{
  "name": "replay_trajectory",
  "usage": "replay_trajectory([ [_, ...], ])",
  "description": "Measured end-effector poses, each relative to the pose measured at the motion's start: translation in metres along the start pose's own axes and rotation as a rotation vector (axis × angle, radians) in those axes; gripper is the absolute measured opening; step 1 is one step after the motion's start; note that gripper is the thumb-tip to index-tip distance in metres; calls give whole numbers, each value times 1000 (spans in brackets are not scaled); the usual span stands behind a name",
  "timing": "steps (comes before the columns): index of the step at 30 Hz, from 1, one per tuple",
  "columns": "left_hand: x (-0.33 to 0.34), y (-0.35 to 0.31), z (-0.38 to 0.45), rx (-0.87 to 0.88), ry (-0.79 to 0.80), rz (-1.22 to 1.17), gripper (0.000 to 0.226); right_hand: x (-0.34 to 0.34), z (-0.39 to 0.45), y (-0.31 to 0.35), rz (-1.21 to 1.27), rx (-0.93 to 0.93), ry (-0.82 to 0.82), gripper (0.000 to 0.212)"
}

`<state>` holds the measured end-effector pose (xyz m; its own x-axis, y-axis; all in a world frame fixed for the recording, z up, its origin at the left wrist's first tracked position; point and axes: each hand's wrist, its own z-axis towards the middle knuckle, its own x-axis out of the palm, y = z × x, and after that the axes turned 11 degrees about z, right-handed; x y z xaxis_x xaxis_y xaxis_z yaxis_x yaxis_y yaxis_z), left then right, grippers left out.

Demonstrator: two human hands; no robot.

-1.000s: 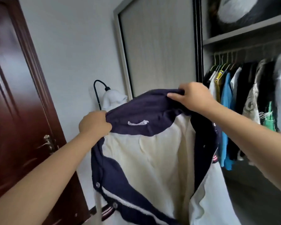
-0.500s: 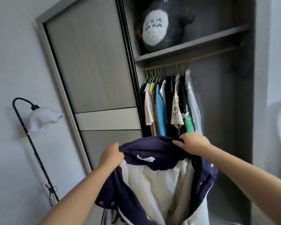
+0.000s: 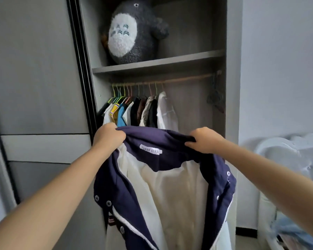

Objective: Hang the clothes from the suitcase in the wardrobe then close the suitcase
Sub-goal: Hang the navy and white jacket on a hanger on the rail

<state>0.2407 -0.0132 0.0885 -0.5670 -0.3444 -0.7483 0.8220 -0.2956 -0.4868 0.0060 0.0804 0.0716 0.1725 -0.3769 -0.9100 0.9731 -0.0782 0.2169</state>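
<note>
From the head view, I hold the jacket (image 3: 163, 177) spread before the open wardrobe (image 3: 231, 87), below its rail (image 3: 179, 80); my left hand (image 3: 108, 136) and right hand (image 3: 206, 140) each grip the collar. No hanger is in the jacket that I can see, so it could slump if I let go. The soft navy cloth with its cream lining (slippery, I judge) hangs in loose folds. Metal snaps (image 3: 108, 203) dot the edge.
</note>
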Motion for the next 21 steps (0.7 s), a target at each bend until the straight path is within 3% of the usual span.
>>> replay_trajectory([
  [3, 23, -33, 21, 42, 37, -53, 24, -1, 26, -38, -30, -2, 81, 31],
  [5, 41, -50, 31, 162, 83, -67, 27, 3, 39, -63, -38, 19, 89, 31],
  [9, 75, -74, 45, 425, 240, 175, 24, 17, 63, -106, -56, 64, 148, 31],
  [16, 129, -74, 107, 296, 237, 175, 29, 56, 114, -135, -113, 49, 360, 38],
  [21, 151, -84, 172, 382, 210, 154, 26, 56, 184, -149, -190, 108, 576, 40],
])
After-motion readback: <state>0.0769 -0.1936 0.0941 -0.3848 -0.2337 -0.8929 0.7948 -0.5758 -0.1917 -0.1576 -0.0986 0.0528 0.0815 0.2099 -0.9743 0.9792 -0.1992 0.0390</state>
